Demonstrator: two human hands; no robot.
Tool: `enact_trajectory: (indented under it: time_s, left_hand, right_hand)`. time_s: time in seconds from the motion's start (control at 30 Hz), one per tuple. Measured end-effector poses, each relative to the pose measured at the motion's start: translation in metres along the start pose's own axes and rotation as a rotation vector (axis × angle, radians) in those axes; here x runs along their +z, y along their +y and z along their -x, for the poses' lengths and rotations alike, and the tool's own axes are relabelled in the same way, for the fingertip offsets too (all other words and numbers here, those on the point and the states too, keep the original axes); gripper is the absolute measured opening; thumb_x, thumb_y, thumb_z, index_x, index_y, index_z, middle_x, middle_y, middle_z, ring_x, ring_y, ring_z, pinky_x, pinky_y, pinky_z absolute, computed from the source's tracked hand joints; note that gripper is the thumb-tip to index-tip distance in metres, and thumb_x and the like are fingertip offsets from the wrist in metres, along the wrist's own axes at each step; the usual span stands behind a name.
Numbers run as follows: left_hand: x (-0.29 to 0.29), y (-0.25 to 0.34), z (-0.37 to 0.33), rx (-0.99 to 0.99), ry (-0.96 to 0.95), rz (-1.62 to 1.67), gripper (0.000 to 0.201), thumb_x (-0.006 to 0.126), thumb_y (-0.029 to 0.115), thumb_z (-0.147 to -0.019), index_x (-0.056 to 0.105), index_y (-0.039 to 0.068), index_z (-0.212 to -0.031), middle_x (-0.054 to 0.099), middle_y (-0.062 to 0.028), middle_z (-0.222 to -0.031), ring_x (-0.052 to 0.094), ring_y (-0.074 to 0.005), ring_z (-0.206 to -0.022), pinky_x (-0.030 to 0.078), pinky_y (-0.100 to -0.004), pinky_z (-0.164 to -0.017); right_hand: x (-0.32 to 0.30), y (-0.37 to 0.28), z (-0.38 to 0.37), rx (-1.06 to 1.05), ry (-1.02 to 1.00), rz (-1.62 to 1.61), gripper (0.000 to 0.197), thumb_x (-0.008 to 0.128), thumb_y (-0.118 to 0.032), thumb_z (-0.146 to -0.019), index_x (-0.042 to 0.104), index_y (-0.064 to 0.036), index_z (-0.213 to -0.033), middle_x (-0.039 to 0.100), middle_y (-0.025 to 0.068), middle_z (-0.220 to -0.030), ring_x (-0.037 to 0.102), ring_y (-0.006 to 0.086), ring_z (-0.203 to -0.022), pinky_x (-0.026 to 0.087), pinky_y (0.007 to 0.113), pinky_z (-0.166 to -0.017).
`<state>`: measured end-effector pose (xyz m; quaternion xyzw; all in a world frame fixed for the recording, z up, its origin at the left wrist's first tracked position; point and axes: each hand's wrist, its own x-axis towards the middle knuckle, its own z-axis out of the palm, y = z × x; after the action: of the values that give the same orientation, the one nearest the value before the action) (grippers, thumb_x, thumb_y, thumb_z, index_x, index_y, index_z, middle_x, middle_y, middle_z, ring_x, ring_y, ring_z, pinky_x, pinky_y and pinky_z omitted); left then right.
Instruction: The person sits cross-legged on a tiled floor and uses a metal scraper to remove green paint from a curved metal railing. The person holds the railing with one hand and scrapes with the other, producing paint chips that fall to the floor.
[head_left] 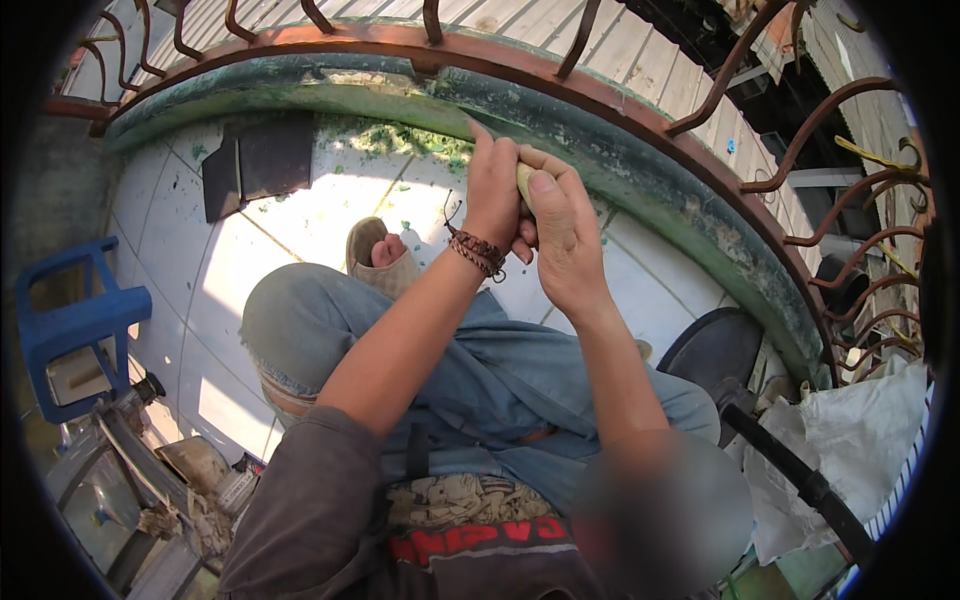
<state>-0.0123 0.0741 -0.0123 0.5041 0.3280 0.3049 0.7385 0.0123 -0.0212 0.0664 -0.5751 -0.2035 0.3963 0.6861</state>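
Observation:
My two hands meet in front of me, above the tiled floor and close to the green ledge. In my right hand (570,230) is a pale yellow-green rounded piece (525,184), its thumb pressed along it. Its kind cannot be made out, since the hands cover most of it. My left hand (490,195), with a braided brown bracelet (477,253) at its wrist, closes against the piece from the left. One left finger points up toward the ledge; where the other fingers grip is hidden.
Green scraps (372,150) litter the tiles beside a dark flat board (262,165). A rusty railing (500,52) tops the green ledge (590,140). At left stands a blue plastic stool (85,315); at right are a dark round base (708,350) with a pole and a white sack (850,445).

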Motion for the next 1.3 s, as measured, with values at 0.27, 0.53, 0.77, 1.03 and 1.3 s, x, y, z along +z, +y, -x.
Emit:
enact_trajectory:
  time_s: [0.27, 0.53, 0.77, 1.03, 1.3]
  left_hand:
    - [0.000, 0.017, 0.000, -0.105, 0.072, 0.007, 0.035, 0.041, 0.023, -0.092, 0.046, 0.003, -0.121, 0.054, -0.0080, -0.084, 0.051, -0.0144, -0.072, 0.047, -0.0292, -0.060]
    - [-0.001, 0.022, 0.002, -0.070, 0.058, 0.019, 0.041, 0.043, 0.022, -0.091, 0.042, 0.001, -0.126, 0.053, -0.0057, -0.088, 0.050, -0.0125, -0.074, 0.047, -0.0282, -0.064]
    - [-0.008, 0.020, -0.002, -0.147, 0.024, -0.006, 0.063, 0.044, 0.023, -0.089, 0.025, 0.000, -0.145, 0.053, -0.0073, -0.089, 0.051, -0.0141, -0.076, 0.047, -0.0288, -0.065]
    - [-0.002, 0.019, 0.004, -0.100, 0.079, -0.058, 0.041, 0.044, 0.023, -0.091, 0.045, 0.002, -0.126, 0.051, -0.0080, -0.094, 0.049, -0.0164, -0.083, 0.046, -0.0310, -0.078]
    - [0.014, -0.011, 0.012, -0.081, -0.074, 0.074, 0.086, 0.042, 0.028, -0.095, -0.014, -0.007, -0.149, 0.057, -0.0104, -0.100, 0.054, -0.0150, -0.086, 0.049, -0.0260, -0.078]
  right_hand:
    - [-0.001, 0.007, -0.004, 0.053, -0.059, -0.110, 0.045, 0.046, -0.040, -0.103, 0.049, -0.0035, -0.131, 0.050, -0.0026, -0.086, 0.040, 0.0029, -0.065, 0.036, 0.019, -0.053]
    - [0.000, 0.005, -0.005, 0.042, -0.065, -0.092, 0.044, 0.046, -0.039, -0.104, 0.047, -0.0062, -0.133, 0.049, -0.0042, -0.083, 0.038, 0.0019, -0.062, 0.033, 0.018, -0.052]
    - [0.001, 0.006, -0.005, 0.055, -0.046, -0.086, 0.043, 0.046, -0.039, -0.103, 0.051, -0.0064, -0.131, 0.049, -0.0042, -0.083, 0.038, 0.0021, -0.061, 0.033, 0.018, -0.051]
    - [0.002, -0.002, -0.002, 0.041, -0.066, -0.036, 0.051, 0.043, -0.042, -0.104, 0.051, -0.0005, -0.132, 0.046, -0.0006, -0.084, 0.040, 0.0051, -0.066, 0.037, 0.020, -0.051]
    - [-0.025, -0.022, 0.000, 0.023, 0.067, 0.515, 0.040, 0.051, -0.030, -0.101, 0.057, 0.0008, -0.126, 0.053, 0.0002, -0.084, 0.043, 0.0053, -0.070, 0.039, 0.020, -0.059]
